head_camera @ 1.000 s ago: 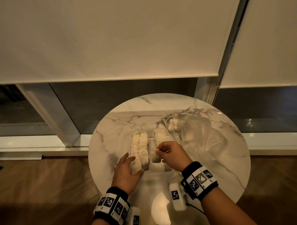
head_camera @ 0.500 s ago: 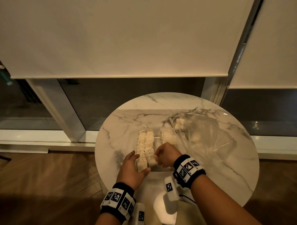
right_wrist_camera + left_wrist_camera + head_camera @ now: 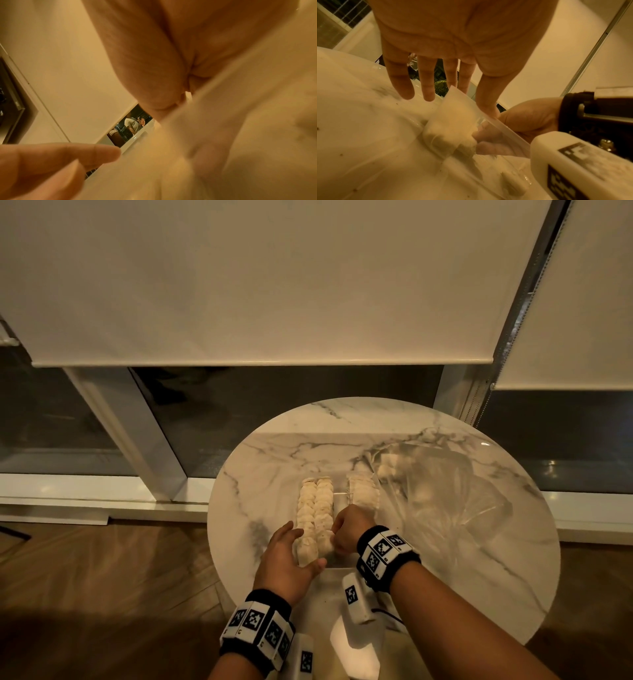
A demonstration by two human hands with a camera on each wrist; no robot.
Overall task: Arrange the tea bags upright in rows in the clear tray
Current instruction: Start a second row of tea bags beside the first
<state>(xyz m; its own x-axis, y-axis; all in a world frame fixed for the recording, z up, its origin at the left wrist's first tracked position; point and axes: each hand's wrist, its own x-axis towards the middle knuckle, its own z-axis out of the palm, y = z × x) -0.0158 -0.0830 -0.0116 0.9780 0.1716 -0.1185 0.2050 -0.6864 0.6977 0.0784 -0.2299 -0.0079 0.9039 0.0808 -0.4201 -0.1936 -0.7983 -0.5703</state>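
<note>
Here the right hand [image 3: 349, 527], fingers curled on a pale tea bag, sits inside the clear plastic tray [image 3: 339, 501], just right of the two filled rows of cream tea bags [image 3: 317, 515]; the left hand [image 3: 287, 556], fingers straight, braces the tray's near-left corner.

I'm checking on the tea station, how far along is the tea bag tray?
Done: two full rows stand in the clear tray, plus a short third row. In hand: the right hand works beside the second row; the left hand steadies the tray's near end. Left: bags in the plastic bag.
</note>
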